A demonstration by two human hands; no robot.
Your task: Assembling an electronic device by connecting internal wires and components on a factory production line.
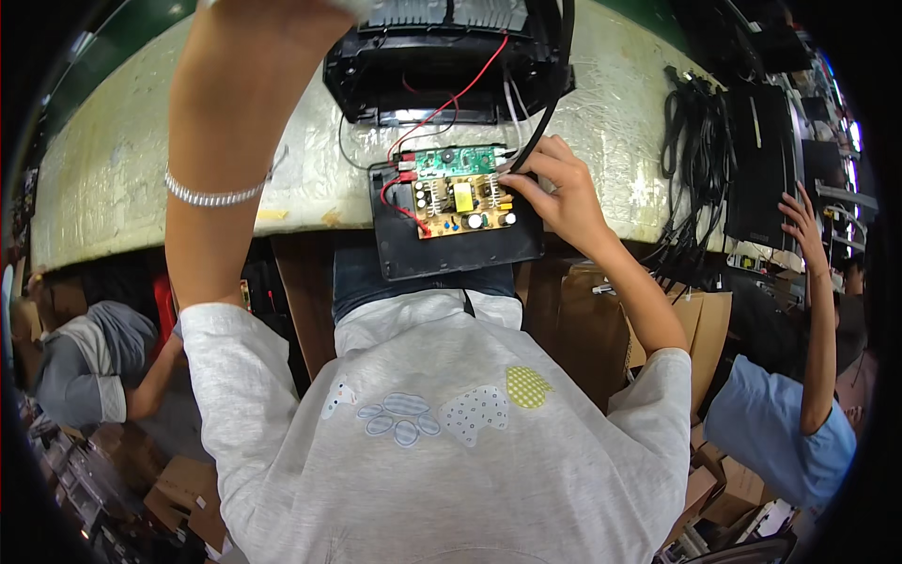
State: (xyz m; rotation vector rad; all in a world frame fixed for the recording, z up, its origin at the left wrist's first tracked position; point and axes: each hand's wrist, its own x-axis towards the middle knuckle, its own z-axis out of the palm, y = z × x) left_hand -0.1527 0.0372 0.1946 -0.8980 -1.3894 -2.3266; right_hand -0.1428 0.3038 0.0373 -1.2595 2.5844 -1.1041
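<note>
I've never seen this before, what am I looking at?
No robot here, just a person with bare hands. The picture comes from a wide camera on their head, looking down, so straight edges bend. On the table sit a black case and black cables; a black panel with circuit boards lies at the near edge. The right hand is at the boards' right side, by a thick black cable; its grip is unclear. The left arm leaves the picture at the top.
</note>
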